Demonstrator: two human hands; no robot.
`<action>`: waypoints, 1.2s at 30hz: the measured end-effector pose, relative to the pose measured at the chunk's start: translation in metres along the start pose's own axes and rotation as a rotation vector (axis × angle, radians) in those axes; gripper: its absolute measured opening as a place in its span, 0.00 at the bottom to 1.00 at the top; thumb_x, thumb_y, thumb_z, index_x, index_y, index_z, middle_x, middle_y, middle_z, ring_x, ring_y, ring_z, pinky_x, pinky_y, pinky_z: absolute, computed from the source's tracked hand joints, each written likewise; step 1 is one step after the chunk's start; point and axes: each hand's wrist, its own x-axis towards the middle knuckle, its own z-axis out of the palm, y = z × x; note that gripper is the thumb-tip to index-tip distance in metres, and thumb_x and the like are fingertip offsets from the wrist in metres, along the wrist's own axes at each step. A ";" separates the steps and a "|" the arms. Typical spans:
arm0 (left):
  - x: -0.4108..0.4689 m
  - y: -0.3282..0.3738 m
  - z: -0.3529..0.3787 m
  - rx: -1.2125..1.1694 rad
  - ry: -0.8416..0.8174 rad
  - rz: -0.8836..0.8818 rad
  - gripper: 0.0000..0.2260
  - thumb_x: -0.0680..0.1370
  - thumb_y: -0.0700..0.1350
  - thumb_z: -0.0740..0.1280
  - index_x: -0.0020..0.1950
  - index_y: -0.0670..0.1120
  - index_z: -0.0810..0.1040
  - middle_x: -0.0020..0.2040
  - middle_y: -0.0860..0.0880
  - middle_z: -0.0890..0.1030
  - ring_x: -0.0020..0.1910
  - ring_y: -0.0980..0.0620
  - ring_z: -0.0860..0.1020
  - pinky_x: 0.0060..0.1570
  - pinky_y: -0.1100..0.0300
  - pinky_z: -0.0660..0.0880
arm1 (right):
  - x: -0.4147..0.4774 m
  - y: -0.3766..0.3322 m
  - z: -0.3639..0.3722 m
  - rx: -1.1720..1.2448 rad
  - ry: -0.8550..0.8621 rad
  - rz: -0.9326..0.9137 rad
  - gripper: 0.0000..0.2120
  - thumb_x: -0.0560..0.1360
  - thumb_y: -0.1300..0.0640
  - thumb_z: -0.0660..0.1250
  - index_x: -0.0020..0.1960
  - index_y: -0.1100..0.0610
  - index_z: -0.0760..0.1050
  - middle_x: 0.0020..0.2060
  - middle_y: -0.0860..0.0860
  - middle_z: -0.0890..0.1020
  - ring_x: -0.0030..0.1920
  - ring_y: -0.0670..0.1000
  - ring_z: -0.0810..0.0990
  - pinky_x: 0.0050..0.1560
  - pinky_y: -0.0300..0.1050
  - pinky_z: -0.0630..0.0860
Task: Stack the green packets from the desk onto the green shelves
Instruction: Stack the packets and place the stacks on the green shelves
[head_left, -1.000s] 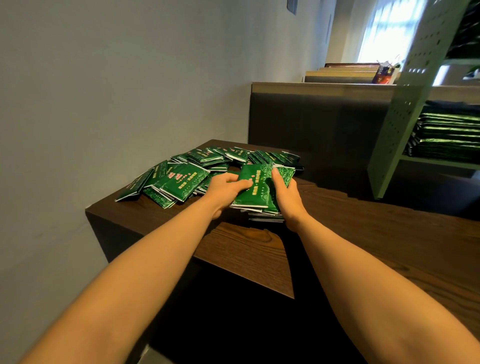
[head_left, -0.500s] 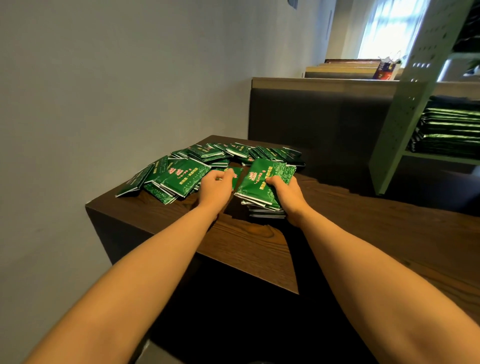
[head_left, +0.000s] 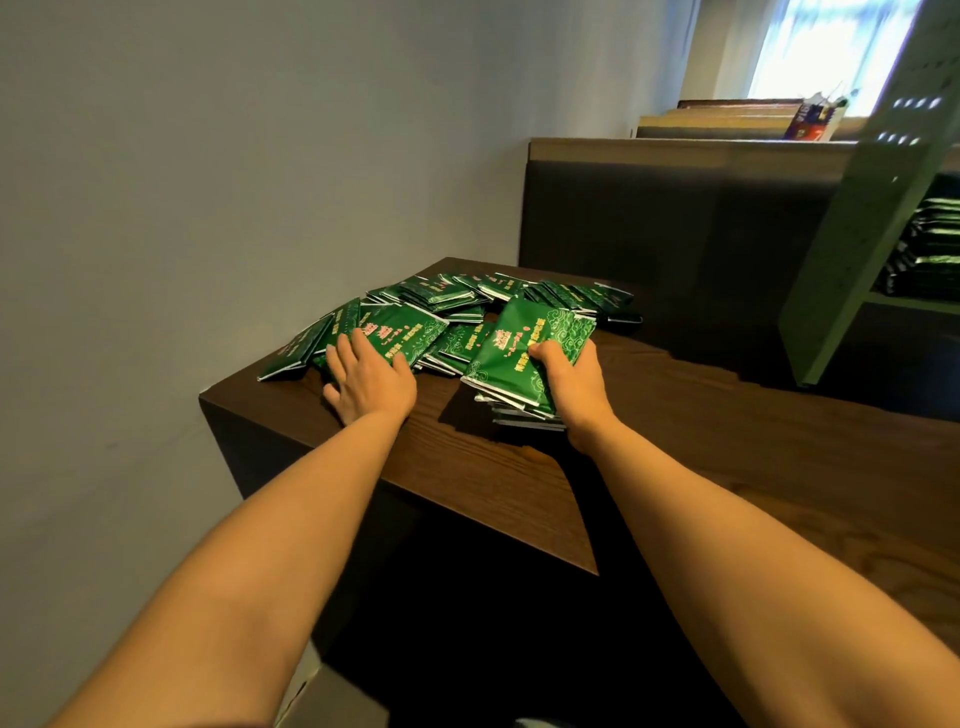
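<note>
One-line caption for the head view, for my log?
On the desk, right hand grips a stack of green packets; left hand touches the loose pile.

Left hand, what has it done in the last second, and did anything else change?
The left hand let go of the gathered stack and slid left; it now rests, fingers spread, on the loose packets. The right hand kept its grip on that stack, thumb on top. The packets elsewhere on the desk look unchanged.
</note>
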 end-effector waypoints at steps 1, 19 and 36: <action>0.001 0.000 0.001 0.004 -0.017 -0.005 0.30 0.81 0.53 0.63 0.79 0.47 0.55 0.80 0.45 0.57 0.79 0.45 0.50 0.72 0.39 0.56 | 0.001 0.000 -0.001 -0.007 0.007 -0.002 0.17 0.79 0.54 0.68 0.64 0.54 0.66 0.53 0.49 0.77 0.55 0.50 0.78 0.58 0.51 0.74; -0.024 0.011 -0.026 -0.582 0.127 0.007 0.18 0.78 0.35 0.64 0.67 0.44 0.75 0.62 0.44 0.77 0.57 0.50 0.76 0.49 0.63 0.71 | -0.003 0.000 -0.007 0.017 -0.074 0.062 0.30 0.78 0.52 0.71 0.73 0.58 0.62 0.53 0.49 0.78 0.48 0.46 0.79 0.44 0.41 0.74; -0.102 0.086 -0.029 -0.833 -0.479 -0.063 0.23 0.79 0.30 0.53 0.71 0.44 0.72 0.68 0.45 0.75 0.64 0.48 0.75 0.63 0.50 0.75 | -0.033 -0.025 -0.027 0.391 -0.171 0.316 0.32 0.69 0.45 0.69 0.68 0.62 0.77 0.62 0.62 0.83 0.54 0.61 0.83 0.57 0.56 0.79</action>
